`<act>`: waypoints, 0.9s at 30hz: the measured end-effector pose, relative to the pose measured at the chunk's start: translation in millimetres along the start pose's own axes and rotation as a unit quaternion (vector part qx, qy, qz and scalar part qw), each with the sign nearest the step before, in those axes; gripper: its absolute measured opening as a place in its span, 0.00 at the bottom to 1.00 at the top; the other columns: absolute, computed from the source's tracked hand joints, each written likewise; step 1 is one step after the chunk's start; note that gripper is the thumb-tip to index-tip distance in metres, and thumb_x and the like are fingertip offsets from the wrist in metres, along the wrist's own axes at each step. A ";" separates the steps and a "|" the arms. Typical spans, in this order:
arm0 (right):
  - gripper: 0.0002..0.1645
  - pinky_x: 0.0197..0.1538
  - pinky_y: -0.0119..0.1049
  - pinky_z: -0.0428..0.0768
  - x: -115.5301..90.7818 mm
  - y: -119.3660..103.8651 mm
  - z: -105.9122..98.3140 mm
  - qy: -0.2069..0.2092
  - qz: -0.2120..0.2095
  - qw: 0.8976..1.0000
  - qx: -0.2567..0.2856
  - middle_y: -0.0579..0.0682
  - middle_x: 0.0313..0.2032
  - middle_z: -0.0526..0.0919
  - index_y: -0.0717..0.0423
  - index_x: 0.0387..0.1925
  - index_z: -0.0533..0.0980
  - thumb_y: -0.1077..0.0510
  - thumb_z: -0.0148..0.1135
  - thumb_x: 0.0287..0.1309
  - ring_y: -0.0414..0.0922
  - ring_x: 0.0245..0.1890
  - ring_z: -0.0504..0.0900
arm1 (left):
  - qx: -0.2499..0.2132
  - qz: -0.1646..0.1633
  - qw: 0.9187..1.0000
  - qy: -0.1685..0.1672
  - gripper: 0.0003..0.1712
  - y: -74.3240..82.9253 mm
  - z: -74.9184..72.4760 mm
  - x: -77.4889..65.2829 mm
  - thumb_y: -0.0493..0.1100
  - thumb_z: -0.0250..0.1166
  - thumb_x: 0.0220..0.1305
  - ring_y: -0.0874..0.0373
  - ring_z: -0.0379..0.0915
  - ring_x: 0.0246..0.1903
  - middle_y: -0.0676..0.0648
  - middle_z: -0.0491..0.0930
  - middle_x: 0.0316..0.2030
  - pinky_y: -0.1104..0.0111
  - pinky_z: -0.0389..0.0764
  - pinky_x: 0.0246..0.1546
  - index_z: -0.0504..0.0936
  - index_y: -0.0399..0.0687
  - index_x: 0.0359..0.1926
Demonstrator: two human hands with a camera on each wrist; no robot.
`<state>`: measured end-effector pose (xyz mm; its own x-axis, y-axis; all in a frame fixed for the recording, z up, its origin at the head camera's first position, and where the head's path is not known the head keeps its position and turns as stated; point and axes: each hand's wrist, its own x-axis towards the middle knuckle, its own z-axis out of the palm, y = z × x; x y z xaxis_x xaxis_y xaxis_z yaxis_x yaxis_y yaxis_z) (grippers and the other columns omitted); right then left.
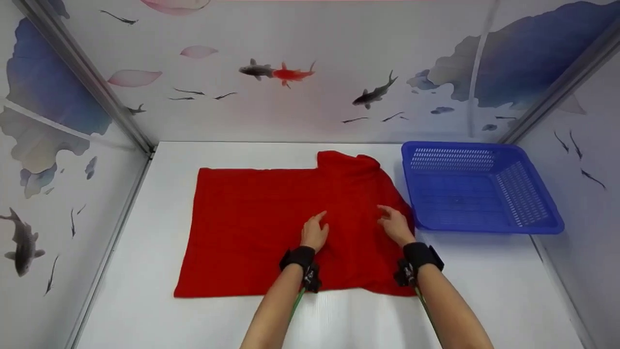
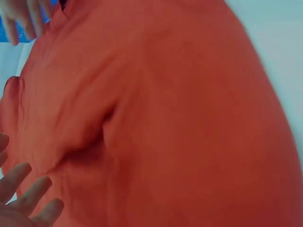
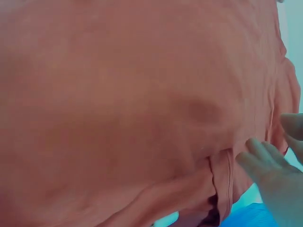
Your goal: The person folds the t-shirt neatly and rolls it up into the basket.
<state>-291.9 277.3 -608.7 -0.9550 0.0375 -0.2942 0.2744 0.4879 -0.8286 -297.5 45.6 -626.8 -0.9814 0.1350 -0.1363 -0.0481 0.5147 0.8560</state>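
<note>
A red short-sleeved shirt [image 1: 252, 228] lies spread flat on the white table, its hem toward the left and one sleeve [image 1: 348, 165] pointing to the back. Over the middle of the shirt is my left hand [image 1: 315, 233], fingers loosely extended and holding nothing. My right hand [image 1: 396, 227] hovers by the collar end at the right, its fingers relaxed and bare. In the left wrist view, soft creases run across the cloth [image 2: 165, 118] beside the left fingers. The right wrist view shows a collar or placket edge [image 3: 226, 179] close to the right hand [image 3: 270, 165].
A blue plastic basket [image 1: 457, 229] with perforated sides stands right of the shirt, close to its collar end. White panels printed with fish [image 1: 373, 92] and petals wall in the table [image 1: 131, 271] at the back and both sides.
</note>
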 end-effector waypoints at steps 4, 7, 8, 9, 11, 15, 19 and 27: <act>0.23 0.61 0.56 0.68 -28.7 16.8 2.5 0.039 -0.044 0.996 -0.065 0.74 0.60 0.68 0.76 0.59 0.68 0.74 0.51 0.62 0.68 0.61 0.67 | 0.012 0.060 0.998 0.013 0.18 -27.7 -34.3 -21.5 0.30 0.58 0.67 0.40 0.72 0.56 0.34 0.76 0.54 0.53 0.74 0.54 0.77 0.32 0.58; 0.20 0.59 0.59 0.69 -55.0 33.5 3.2 0.081 -0.070 0.988 -0.114 0.76 0.54 0.71 0.78 0.54 0.72 0.73 0.55 0.60 0.70 0.58 0.69 | 0.050 0.078 0.994 0.059 0.16 -56.3 -67.5 -41.1 0.30 0.60 0.65 0.39 0.73 0.52 0.35 0.78 0.50 0.49 0.74 0.52 0.80 0.33 0.54; 0.19 0.58 0.60 0.69 -64.3 39.5 2.9 0.095 -0.069 0.985 -0.128 0.76 0.53 0.72 0.77 0.53 0.72 0.73 0.56 0.59 0.70 0.57 0.69 | 0.063 0.073 0.992 0.079 0.16 -66.1 -79.0 -48.1 0.30 0.61 0.64 0.39 0.73 0.51 0.36 0.79 0.49 0.49 0.73 0.52 0.80 0.34 0.53; 0.19 0.56 0.62 0.70 -74.0 45.7 2.6 0.112 -0.064 0.981 -0.145 0.75 0.52 0.73 0.76 0.52 0.73 0.71 0.56 0.59 0.70 0.56 0.70 | 0.079 0.067 0.989 0.101 0.15 -75.4 -90.5 -55.5 0.31 0.62 0.64 0.39 0.73 0.50 0.36 0.79 0.48 0.48 0.72 0.51 0.81 0.35 0.52; 0.18 0.50 0.65 0.72 -92.5 58.2 2.0 0.146 -0.043 0.974 -0.170 0.75 0.50 0.74 0.75 0.51 0.74 0.69 0.58 0.59 0.71 0.53 0.72 | 0.107 0.048 0.983 0.144 0.15 -93.7 -111.8 -70.3 0.31 0.63 0.63 0.38 0.72 0.49 0.36 0.79 0.48 0.47 0.68 0.49 0.82 0.36 0.51; 0.20 0.42 0.67 0.73 -124.0 80.2 4.5 0.181 0.018 0.966 -0.186 0.75 0.47 0.74 0.74 0.50 0.74 0.63 0.59 0.61 0.71 0.48 0.73 | 0.142 -0.010 0.968 0.204 0.15 -127.5 -149.1 -106.2 0.32 0.62 0.63 0.36 0.68 0.50 0.34 0.76 0.49 0.46 0.64 0.45 0.81 0.37 0.50; 0.25 0.43 0.66 0.72 -139.9 91.4 7.1 0.177 0.069 0.968 -0.164 0.76 0.47 0.72 0.76 0.52 0.71 0.58 0.57 0.63 0.72 0.49 0.72 | 0.153 -0.090 0.957 0.231 0.17 -154.1 -174.9 -137.8 0.33 0.60 0.63 0.32 0.62 0.52 0.29 0.71 0.52 0.42 0.65 0.45 0.77 0.33 0.53; 0.14 0.35 0.50 0.71 -141.2 90.7 8.1 0.167 0.117 0.970 -0.132 0.64 0.31 0.77 0.71 0.36 0.72 0.58 0.55 0.63 0.59 0.33 0.76 | 0.102 -0.186 0.949 0.231 0.25 -178.6 -197.5 -156.2 0.36 0.58 0.66 0.28 0.62 0.51 0.21 0.68 0.51 0.44 0.66 0.50 0.68 0.20 0.57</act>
<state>-131.2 309.2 -646.2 -0.8658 0.4321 -0.2522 0.4909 0.6364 -0.5949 -172.3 -234.7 -659.9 -0.8824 -0.4500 -0.1374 -0.4175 0.6140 0.6699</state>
